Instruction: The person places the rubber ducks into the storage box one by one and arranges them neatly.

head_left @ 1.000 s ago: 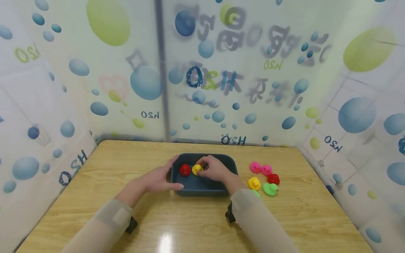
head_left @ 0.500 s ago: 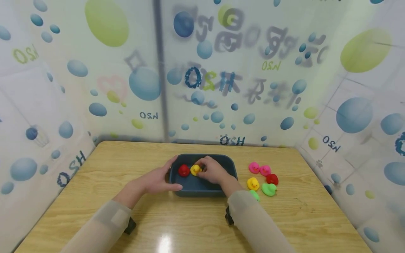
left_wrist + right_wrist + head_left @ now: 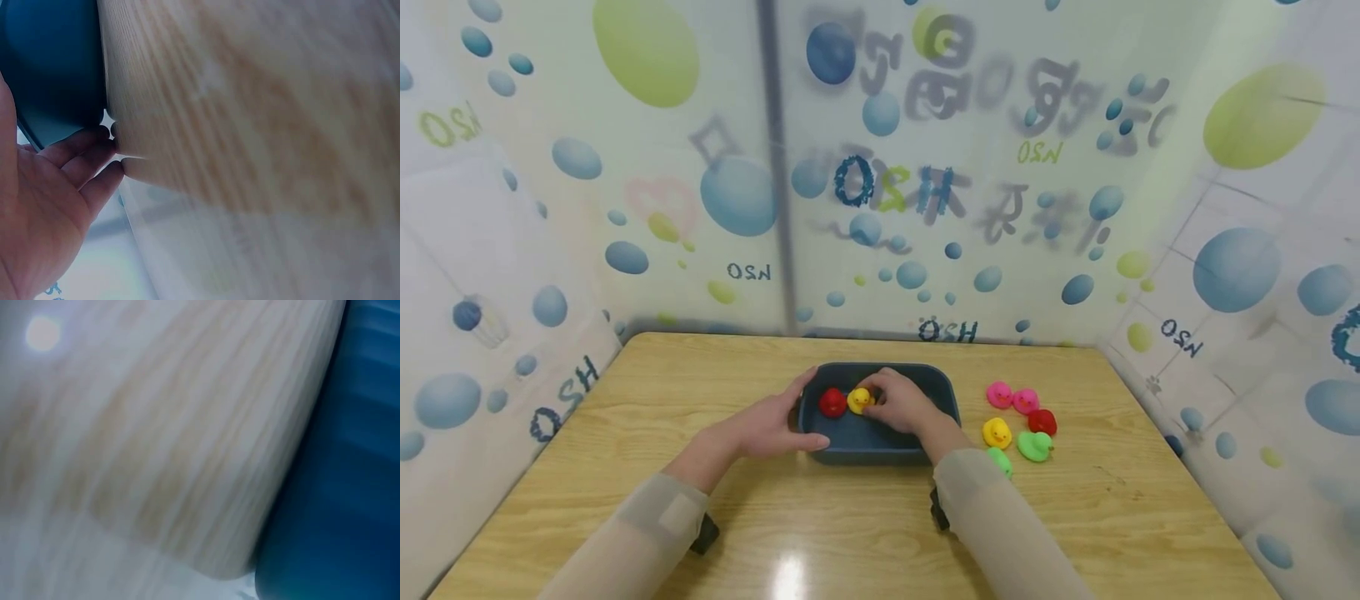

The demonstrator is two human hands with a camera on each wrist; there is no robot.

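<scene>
A dark blue rectangular plastic bin (image 3: pixel 880 457) stands on the wooden table. Inside it, a red rubber duck (image 3: pixel 832 403) sits at the left, beside a yellow rubber duck (image 3: pixel 859 400). My right hand (image 3: pixel 904 406) reaches over the bin and pinches the yellow duck at its right side. My left hand (image 3: pixel 767 427) holds the bin's left end, thumb at the front rim and fingers toward the back corner. In the left wrist view its fingertips (image 3: pixel 94 134) lie low against the bin wall. The right wrist view shows only the bin's side (image 3: pixel 331 487) and table, with the hand out of sight.
Right of the bin lie two pink ducks (image 3: pixel 1012 398), a red duck (image 3: pixel 1042 422), a yellow duck (image 3: pixel 997 432) and two green ducks, one (image 3: pixel 1036 446) whole and one (image 3: pixel 999 462) partly behind the right sleeve. Patterned curtains enclose the table (image 3: pixel 820 533).
The whole head view has shifted slightly. Both hands keep their places at the bin, and the right hand stays on the yellow duck next to the red one.
</scene>
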